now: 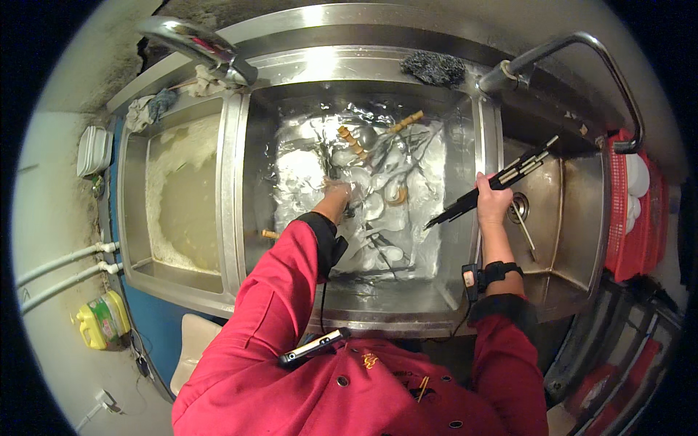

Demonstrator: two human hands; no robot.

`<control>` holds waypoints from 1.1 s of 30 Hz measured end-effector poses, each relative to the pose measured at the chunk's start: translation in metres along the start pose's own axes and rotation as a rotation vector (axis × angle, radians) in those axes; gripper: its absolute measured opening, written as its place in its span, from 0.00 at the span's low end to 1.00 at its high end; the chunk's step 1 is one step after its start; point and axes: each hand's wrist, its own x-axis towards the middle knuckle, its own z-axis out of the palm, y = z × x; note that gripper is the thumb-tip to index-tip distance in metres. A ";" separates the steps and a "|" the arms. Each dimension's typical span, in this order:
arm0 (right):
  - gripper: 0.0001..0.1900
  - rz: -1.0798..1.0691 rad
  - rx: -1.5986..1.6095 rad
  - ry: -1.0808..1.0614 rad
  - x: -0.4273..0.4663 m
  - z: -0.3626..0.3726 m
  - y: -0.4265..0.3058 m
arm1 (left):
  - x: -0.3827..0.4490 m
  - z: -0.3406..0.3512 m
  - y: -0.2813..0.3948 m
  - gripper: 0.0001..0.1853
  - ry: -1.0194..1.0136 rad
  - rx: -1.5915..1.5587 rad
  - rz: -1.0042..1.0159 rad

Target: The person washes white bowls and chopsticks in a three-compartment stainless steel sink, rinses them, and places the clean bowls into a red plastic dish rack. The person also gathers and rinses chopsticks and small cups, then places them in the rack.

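Observation:
My right hand [493,203] grips a bundle of dark chopsticks [463,204], several with pale ends, above the divider between the middle and right basins. My left hand [337,197] dips into the water of the middle steel basin [455,136]; ripples and glare hide its fingers. Around it under the water lie several pale spoons [374,207] and other utensils that are hard to make out. Two bamboo-like handles [353,143] show near the far side. Another such handle [269,234] pokes out at the left wall. A single pale chopstick [523,226] rests by the right basin's drain.
Cloudy, foamy water [185,191] fills the left basin. Curved taps [196,46] [605,49] reach over from the back corners. A dark scouring pad [433,68] sits on the back ledge. Beside the right basin stands a red plastic basket [619,218] holding white dishes.

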 end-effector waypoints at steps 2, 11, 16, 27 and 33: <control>0.09 -0.007 0.005 -0.002 0.000 -0.004 0.008 | 0.007 0.003 0.009 0.26 0.021 0.041 0.026; 0.10 -0.030 0.032 -0.005 0.000 -0.002 0.016 | -0.027 -0.034 0.053 0.19 0.407 -0.420 -0.104; 0.11 -0.028 0.007 0.001 -0.001 0.003 -0.010 | -0.138 -0.093 0.074 0.20 0.597 -0.669 -0.100; 0.24 0.443 0.063 -0.184 -0.058 0.026 -0.063 | -0.219 -0.088 0.020 0.14 0.687 -0.517 0.162; 0.15 0.544 0.367 -0.322 -0.139 0.098 -0.038 | -0.265 -0.067 0.067 0.15 0.707 -0.171 0.250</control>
